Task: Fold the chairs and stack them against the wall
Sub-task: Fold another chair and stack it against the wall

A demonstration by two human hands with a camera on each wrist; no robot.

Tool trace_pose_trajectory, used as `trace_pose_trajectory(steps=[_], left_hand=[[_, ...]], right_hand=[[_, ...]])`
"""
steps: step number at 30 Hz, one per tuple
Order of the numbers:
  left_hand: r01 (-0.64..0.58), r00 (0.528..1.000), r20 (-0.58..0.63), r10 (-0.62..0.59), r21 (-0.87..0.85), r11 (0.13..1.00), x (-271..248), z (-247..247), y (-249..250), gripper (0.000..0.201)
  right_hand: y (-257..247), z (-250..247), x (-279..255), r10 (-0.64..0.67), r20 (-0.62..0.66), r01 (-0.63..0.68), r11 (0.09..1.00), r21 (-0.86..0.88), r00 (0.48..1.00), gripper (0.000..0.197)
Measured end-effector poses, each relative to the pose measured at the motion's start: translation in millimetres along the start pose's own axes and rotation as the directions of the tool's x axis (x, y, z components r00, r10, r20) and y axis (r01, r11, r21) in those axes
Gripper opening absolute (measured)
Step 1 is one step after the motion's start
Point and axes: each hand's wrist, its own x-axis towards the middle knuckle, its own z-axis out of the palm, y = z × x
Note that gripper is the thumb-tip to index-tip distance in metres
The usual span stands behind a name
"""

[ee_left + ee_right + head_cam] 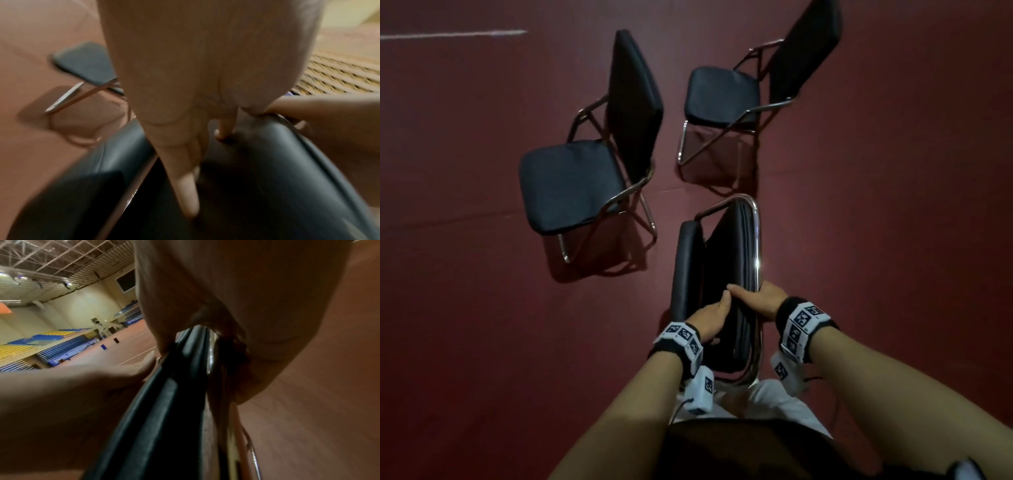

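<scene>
Closest to the head camera are the person's two bare forearms with black wristbands carrying white marker blocks (803, 328), and between them a nearly folded black padded chair with a chrome tube frame (726, 267), held upright right in front of the person's white trousers (787, 401). The left hand (709, 320) has its fingers (185, 186) reaching down into the gap between the seat pad and the back pad, thumb on the top edge of the back pad, so it's gripping that pad. The right hand (760, 299) is wrapped round the chrome tube and the back pad's edge from the other side, thumb laid across the top, its tip touching the left thumb. Further out on the dark red sports floor (482, 274) stand two more black padded chairs, both unfolded: one to the left (585, 164), one to the right (743, 99), close together but apart. A white floor line (452, 34) runs top left.
</scene>
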Motion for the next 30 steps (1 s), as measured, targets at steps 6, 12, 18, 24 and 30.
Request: trace_pose_trajectory(steps=[6,12,18,24,30], left_hand=[[0.129,0.988,0.08,-0.129,0.007,0.992,38.9,40.6,38.4,0.071],[0.142,0.985,0.047,-0.169,0.353,0.925,67.1,102.9,83.9,0.074],[-0.08,0.965,-0.144,0.217,0.63,0.773,110.2,148.3,175.6,0.025],[-0.291,0.797,0.362,0.483,0.932,-0.218,143.9,210.1,269.5,0.08],[-0.386,0.888,0.429,-0.166,0.499,-0.776,195.8,281.8,317.3,0.093]], right_hand=[[64.9,-46.7,-4.4,0.05,-0.094,-0.06,0.993,-0.103,0.994,0.071],[137.8,-81.6,-4.7,0.15,-0.09,-0.15,0.989,0.014,0.985,0.067],[205.5,-133.9,-3.5,0.155,-0.073,-0.153,0.988,0.034,0.985,0.071],[275.9,-144.3,-12.4,0.205,-0.032,-0.201,0.975,0.099,0.978,0.065],[287.3,-156.4,-4.4,0.257,-0.043,-0.244,0.949,0.201,0.965,0.071]])
